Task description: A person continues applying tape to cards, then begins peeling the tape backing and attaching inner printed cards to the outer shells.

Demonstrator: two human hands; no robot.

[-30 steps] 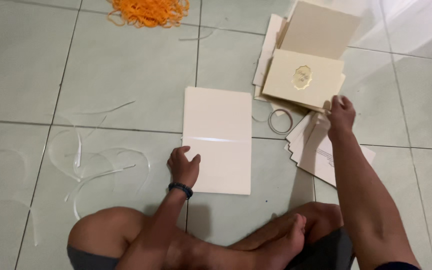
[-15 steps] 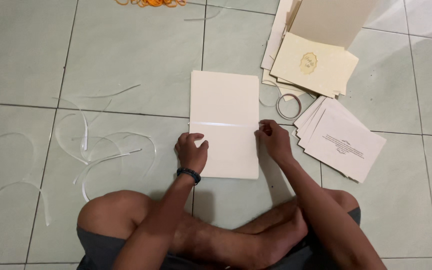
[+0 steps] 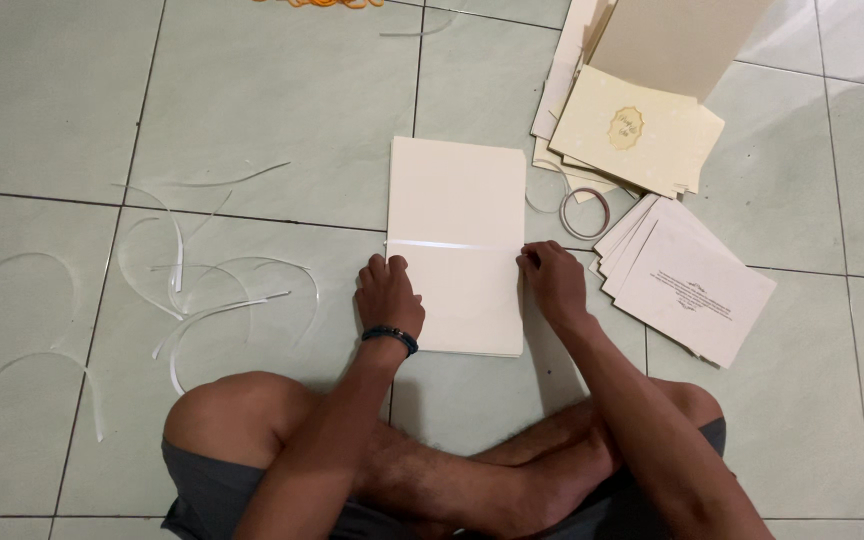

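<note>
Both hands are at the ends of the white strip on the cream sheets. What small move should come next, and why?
Probably press the strip flat along its length. It lies straight across the cream sheets, with the left hand at one end and the right hand at the other, so both ends look placed already.

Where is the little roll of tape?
In the head view, the tape roll lies on the floor right of the cream paper stack, just below the envelope pile.

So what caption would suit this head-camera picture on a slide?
Seated cross-legged on floor tiles, left hand and right hand press a tape strip across cream sheets.
</note>
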